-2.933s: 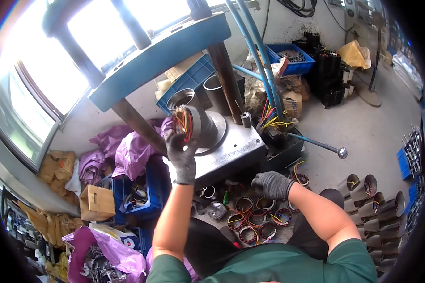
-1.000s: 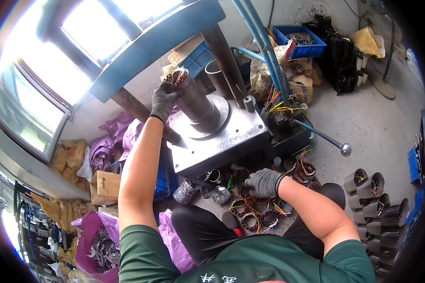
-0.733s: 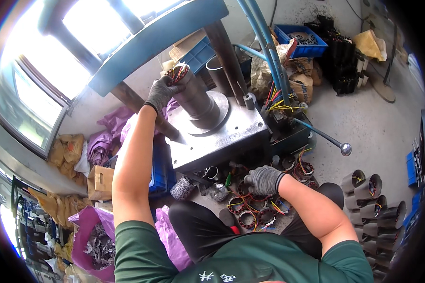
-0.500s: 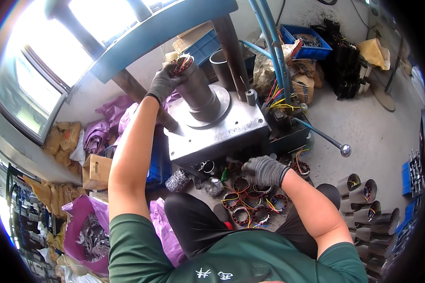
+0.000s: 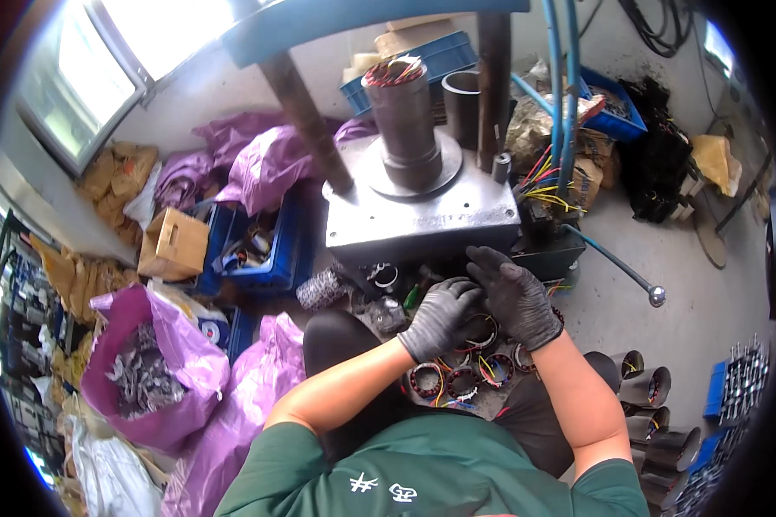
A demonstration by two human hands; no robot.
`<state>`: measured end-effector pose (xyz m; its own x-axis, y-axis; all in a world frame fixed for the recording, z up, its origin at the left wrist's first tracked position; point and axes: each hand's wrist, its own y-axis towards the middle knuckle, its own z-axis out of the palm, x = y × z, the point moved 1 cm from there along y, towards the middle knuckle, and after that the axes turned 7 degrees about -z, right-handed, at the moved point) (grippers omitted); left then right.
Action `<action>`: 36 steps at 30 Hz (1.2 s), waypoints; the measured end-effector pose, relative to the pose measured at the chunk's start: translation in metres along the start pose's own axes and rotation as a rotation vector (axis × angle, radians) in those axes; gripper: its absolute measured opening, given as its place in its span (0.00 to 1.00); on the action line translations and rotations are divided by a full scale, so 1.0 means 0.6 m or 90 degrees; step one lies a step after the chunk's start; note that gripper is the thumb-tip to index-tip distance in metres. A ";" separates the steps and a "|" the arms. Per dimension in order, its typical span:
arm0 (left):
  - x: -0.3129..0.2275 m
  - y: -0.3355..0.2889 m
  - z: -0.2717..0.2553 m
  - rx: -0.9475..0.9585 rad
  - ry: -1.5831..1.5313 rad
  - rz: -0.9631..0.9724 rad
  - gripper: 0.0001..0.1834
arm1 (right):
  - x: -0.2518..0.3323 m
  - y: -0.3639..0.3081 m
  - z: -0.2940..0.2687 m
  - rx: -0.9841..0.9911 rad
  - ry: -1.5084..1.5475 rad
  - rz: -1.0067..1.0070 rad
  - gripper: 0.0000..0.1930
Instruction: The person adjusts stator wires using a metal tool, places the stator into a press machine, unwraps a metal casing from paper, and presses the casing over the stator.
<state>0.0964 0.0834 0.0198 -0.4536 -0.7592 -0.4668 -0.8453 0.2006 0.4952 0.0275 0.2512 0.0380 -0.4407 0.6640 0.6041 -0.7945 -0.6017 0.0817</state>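
Observation:
My left hand (image 5: 444, 317), in a grey glove, hangs above the floor in front of the press, back up. Its fingers bend downward and their tips are hidden, so its grip cannot be made out. Close on its right, my gloved right hand (image 5: 519, 300) is open, fingers stretched forward. Beneath both hands, several ring-shaped motor stators (image 5: 462, 382) with copper windings and coloured wires lie on the floor. On the press's metal bed (image 5: 422, 226) a dark metal cylinder (image 5: 405, 116) stands upright on a round plate, red windings and wires showing at its top. Neither hand touches it.
Dark posts (image 5: 306, 121) and a blue crossbeam (image 5: 353, 30) frame the press. A ball-ended lever (image 5: 616, 258) sticks out at right. Several metal housings (image 5: 645, 388) lie at lower right. Purple sacks (image 5: 203, 379) and a blue crate (image 5: 272, 263) crowd the left.
My left hand has left the cylinder's top and come down beside my right hand. My right hand has risen slightly and opened. The view has shifted, and the cylinder stays on the press.

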 end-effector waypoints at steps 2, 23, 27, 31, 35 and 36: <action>0.011 -0.016 0.011 0.068 0.046 0.002 0.23 | -0.026 0.003 -0.005 0.061 0.018 0.012 0.27; 0.084 0.000 0.061 0.156 0.045 -0.147 0.18 | 0.105 -0.088 -0.008 0.284 -1.203 -0.140 0.20; 0.104 0.000 -0.009 0.140 0.034 -0.250 0.18 | 0.220 -0.161 0.104 0.469 -1.373 -0.295 0.17; 0.121 -0.001 -0.072 -0.114 -0.187 -0.241 0.16 | 0.305 -0.237 0.098 0.261 -1.523 -0.651 0.25; 0.135 -0.014 -0.211 -0.298 -0.638 -0.411 0.16 | 0.320 -0.240 -0.017 -0.139 -1.375 -0.512 0.15; 0.165 -0.028 -0.241 -0.322 -0.619 -0.391 0.17 | 0.314 -0.237 -0.042 -0.175 -1.226 -0.490 0.15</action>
<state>0.1063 -0.0849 0.0712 -0.2270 0.1705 -0.9589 -0.8853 -0.4464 0.1302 0.0472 0.4731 0.1204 0.6813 -0.6170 0.3940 -0.6690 -0.3062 0.6773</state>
